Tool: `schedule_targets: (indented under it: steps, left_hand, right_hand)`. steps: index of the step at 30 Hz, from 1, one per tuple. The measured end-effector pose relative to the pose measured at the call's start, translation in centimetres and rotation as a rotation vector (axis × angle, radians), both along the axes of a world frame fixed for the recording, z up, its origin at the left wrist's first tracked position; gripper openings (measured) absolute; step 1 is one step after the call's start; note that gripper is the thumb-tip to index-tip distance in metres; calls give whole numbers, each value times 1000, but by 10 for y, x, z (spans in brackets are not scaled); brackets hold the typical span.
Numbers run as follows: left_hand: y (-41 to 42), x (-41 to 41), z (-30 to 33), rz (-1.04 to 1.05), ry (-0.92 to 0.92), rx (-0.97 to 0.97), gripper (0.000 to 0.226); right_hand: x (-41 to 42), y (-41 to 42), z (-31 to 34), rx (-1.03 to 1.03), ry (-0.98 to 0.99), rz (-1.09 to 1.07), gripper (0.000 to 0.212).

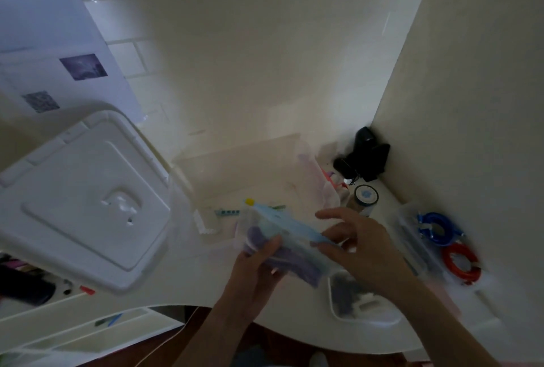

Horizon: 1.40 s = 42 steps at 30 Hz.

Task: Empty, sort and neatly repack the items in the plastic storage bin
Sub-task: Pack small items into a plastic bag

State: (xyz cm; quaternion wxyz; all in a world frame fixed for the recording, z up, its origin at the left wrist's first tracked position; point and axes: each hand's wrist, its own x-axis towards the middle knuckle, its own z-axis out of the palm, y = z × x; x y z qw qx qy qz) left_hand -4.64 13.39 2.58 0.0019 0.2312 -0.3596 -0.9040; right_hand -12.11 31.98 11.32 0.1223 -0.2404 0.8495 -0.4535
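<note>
Bundle (282, 244) of light blue flat pieces and purple material sits between my hands above the white table (182, 284), its long axis running from upper left, near a yellow cap (250, 201), down to lower right. My left hand (256, 266) grips its lower edge; my right hand (353, 243) pinches the blue end. Any lettering blurs beyond reading. Behind it stands the clear storage bin (241, 157)

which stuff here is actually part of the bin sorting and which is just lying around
Part of the job:
clear storage bin
white bin lid
clear bag of blue and purple items, held by left hand and right hand
blue cable coil
red cable coil

Lying about:
black device in the corner
papers on the wall
</note>
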Motion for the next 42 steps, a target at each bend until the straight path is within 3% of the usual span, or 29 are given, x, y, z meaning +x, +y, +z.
schedule_targets:
  steps: [3, 6, 7, 14, 20, 26, 30, 36, 42]
  left_hand:
    - [-24, 10, -4, 60, -6, -135, 61]
    - [-41, 23, -1, -12, 38, -557, 19]
    - [-43, 25, -1, -35, 55, -642, 15]
    - [-49, 32, 4, -2, 170, -1039, 16]
    - [-59, 36, 8, -15, 138, -1196, 12]
    - [-61, 31, 8, 5, 132, -1167, 19]
    - [-56, 24, 8, -14, 150, -1116, 10]
    - [-62, 21, 7, -83, 133, -1203, 10]
    - [-62, 18, 9, -145, 150, -1230, 9]
  right_hand:
    - [-9, 8, -3, -53, -11, -4, 20]
    - [-11, 14, -11, -39, 3, 46, 18]
    - [-10, 15, -15, -30, -2, 59, 18]
    - [-16, 13, -39, -2, -77, 43, 17]
    - [-20, 8, -52, 4, -60, 10, 18]
    - [-15, -16, -60, 141, 54, -6, 13]
    - [2, -58, -53, 104, 180, 122, 35]
    - [0, -85, -53, -33, 212, 255, 19]
    - [-14, -77, -58, -4, 201, 303, 15]
